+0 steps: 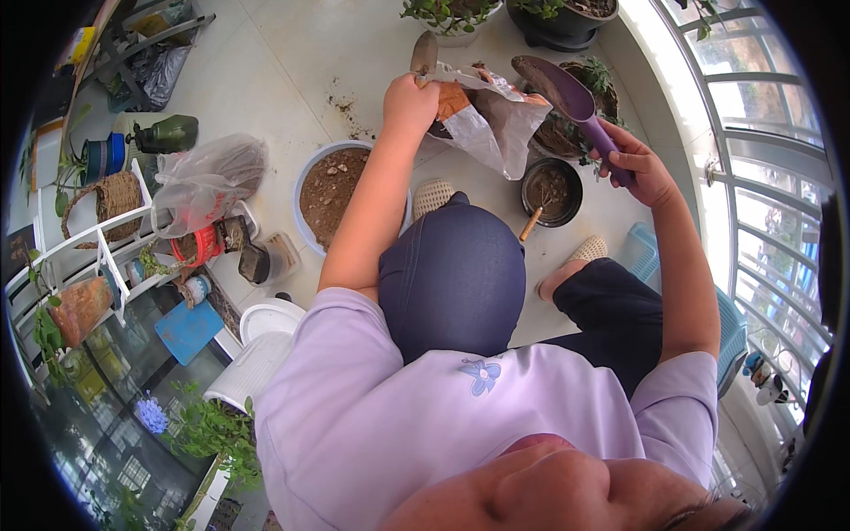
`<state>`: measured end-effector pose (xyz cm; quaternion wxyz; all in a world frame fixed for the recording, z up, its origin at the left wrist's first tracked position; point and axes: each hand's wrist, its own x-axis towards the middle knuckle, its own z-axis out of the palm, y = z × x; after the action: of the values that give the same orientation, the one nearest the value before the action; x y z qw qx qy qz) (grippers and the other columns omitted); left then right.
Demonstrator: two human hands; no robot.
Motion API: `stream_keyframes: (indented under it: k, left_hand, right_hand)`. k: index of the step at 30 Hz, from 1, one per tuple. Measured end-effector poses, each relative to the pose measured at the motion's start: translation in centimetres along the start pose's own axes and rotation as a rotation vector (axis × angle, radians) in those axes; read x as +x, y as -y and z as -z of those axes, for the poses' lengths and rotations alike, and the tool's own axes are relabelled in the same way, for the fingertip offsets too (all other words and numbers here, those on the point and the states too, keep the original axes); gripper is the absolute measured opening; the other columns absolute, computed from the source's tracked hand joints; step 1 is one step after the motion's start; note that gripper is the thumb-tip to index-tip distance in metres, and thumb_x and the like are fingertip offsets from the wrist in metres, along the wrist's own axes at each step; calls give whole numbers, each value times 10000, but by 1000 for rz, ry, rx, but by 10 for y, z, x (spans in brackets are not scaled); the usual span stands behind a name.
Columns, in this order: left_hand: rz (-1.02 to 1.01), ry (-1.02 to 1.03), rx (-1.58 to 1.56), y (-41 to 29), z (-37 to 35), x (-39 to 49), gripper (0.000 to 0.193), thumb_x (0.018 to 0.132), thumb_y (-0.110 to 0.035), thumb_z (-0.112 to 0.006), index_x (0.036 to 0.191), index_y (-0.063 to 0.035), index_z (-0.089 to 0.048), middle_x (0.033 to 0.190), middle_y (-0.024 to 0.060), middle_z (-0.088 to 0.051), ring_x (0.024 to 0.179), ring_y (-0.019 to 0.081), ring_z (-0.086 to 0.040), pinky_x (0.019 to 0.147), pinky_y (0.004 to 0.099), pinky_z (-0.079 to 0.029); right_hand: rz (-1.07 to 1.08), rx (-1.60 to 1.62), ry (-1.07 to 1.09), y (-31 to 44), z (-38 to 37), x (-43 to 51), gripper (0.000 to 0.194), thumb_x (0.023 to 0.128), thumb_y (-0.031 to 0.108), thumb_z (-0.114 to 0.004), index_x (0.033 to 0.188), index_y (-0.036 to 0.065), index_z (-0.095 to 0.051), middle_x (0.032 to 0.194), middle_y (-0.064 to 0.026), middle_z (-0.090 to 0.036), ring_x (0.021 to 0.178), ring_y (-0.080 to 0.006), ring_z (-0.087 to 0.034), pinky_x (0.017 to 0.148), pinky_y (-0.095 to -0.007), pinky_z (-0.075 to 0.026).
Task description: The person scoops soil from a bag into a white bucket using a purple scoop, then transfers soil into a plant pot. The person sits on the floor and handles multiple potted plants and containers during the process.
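Observation:
My left hand (410, 106) is closed at the mouth of a white and orange plastic bag (488, 129). From the same fist sticks up a small garden trowel (424, 54) with a soiled blade. Dark material shows inside the bag, whose floor side is partly hidden. On the right, my right hand (634, 164) grips the handle of a purple plastic hand scoop (564, 89), its blade smeared with soil and pointing towards the bag. A pale basin (300, 192) of brown soil and stones stands beside my left forearm, which covers part of it.
A black pot (576, 206) holds soil and a wooden-handled hand rake (531, 224). Potted plants (451, 20) and a trailing plant in a basket (607, 99) line the far side. Spilled soil (345, 109), a clear plastic bag (212, 179) and a white plant rack (109, 232) lie left.

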<state>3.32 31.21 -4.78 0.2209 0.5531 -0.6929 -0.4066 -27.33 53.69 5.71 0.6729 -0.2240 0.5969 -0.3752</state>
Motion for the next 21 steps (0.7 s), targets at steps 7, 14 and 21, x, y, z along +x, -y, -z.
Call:
stream_keyframes:
  k: [7,14,21]
  left_hand:
    - [24,108,-61,-14,-22,-32,293,776,-217,-610,865,58,-658,925,274,-648,856,450,-620,778,491,-503]
    - [22,178,-82,-17,-28,-36,285,802,-240,-613,848,41,-636,826,247,-653,794,408,-638,706,458,-496]
    - [29,-36,-75,4,-14,-29,308,841,-275,-638,903,26,-661,809,219,-670,785,387,-653,715,430,-499]
  right_hand:
    - [58,-280,-110,93,-15,155,565,917,193,-601,1455,122,-444,1059,-29,-676,784,-63,-626,533,-178,-438]
    - [-83,-385,-341,115,-52,212,518,922,255,-615,1420,175,-499,1016,28,-697,735,-56,-645,550,-183,-440]
    - [123,-474,-240,95,-50,116,582,948,241,-569,1500,229,-385,1084,17,-664,759,-61,-635,583,-183,-433]
